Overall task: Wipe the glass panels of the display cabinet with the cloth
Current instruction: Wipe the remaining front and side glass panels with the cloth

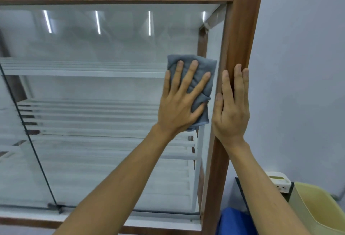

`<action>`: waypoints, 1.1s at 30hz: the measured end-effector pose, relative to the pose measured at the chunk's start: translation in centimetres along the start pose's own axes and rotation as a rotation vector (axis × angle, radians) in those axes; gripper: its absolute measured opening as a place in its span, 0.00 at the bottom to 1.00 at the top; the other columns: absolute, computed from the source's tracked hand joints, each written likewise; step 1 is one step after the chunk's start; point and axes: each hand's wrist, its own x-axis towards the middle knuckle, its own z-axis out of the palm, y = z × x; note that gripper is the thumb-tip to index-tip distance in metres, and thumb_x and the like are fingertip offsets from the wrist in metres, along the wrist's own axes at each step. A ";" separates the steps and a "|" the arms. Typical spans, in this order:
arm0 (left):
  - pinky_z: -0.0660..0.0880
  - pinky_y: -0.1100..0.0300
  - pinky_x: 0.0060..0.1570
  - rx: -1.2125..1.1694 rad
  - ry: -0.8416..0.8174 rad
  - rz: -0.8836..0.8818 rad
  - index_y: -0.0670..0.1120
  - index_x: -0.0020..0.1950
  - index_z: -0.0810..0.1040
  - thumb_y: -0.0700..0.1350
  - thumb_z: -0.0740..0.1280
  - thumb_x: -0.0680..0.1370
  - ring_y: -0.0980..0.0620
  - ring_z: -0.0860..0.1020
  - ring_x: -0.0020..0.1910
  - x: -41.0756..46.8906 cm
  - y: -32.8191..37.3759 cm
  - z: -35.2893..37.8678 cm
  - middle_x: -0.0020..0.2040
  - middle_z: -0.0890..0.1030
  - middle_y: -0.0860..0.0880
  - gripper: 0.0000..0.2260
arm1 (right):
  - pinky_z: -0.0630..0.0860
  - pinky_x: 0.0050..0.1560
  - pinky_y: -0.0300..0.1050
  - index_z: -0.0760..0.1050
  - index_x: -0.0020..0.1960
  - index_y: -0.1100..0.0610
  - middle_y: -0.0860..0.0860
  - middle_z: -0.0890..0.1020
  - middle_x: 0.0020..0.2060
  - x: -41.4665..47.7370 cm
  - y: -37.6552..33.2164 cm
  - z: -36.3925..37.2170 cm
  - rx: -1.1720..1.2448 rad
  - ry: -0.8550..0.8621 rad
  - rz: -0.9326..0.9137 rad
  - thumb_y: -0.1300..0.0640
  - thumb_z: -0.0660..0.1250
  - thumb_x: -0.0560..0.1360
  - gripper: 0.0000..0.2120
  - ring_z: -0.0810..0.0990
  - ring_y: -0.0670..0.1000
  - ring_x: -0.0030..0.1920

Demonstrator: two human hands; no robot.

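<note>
A folded grey cloth [202, 66] lies flat against the right glass panel [104, 89] of the display cabinet, near the panel's right edge. My left hand [181, 104] presses on the cloth with its fingers spread and straight. My right hand [232, 107] rests flat on the cabinet's brown wooden right post [240, 35], fingers straight and pointing up. White shelves show behind the glass.
A second glass panel [13, 160] overlaps at the left, its dark edge running diagonally. A pale wall [302, 66] stands right of the post. Low at the right are a yellow-green bin [317, 210], a white box [279, 180] and something blue [233, 221].
</note>
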 end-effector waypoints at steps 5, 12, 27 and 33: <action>0.46 0.39 0.81 0.014 -0.031 0.054 0.51 0.82 0.62 0.62 0.56 0.84 0.37 0.53 0.82 -2.3 1.0 0.7 0.82 0.61 0.40 0.29 | 0.66 0.77 0.56 0.63 0.78 0.61 0.61 0.63 0.78 -0.1 0.0 0.0 -0.025 0.003 0.004 0.61 0.55 0.85 0.21 0.53 0.57 0.81; 0.48 0.40 0.81 0.045 0.006 -0.176 0.50 0.81 0.64 0.61 0.60 0.83 0.39 0.50 0.83 -8.4 -5.4 -1.1 0.81 0.60 0.38 0.29 | 0.78 0.66 0.55 0.64 0.77 0.60 0.62 0.65 0.77 0.0 -0.5 -0.1 0.015 0.008 0.028 0.65 0.60 0.83 0.23 0.58 0.62 0.79; 0.45 0.34 0.79 -0.050 0.136 -0.545 0.43 0.82 0.61 0.57 0.62 0.84 0.28 0.49 0.80 -8.7 -12.8 -4.4 0.81 0.55 0.33 0.31 | 0.77 0.66 0.59 0.60 0.78 0.56 0.61 0.62 0.78 -0.6 -0.1 -0.6 0.074 -0.058 0.029 0.63 0.63 0.82 0.27 0.50 0.54 0.81; 0.47 0.34 0.78 -0.013 0.106 -0.310 0.44 0.80 0.66 0.60 0.62 0.82 0.28 0.54 0.79 -3.4 -8.7 -3.3 0.80 0.61 0.33 0.30 | 0.79 0.64 0.58 0.60 0.78 0.56 0.61 0.62 0.78 -0.8 0.0 -0.7 0.099 -0.068 0.033 0.63 0.63 0.82 0.26 0.50 0.54 0.81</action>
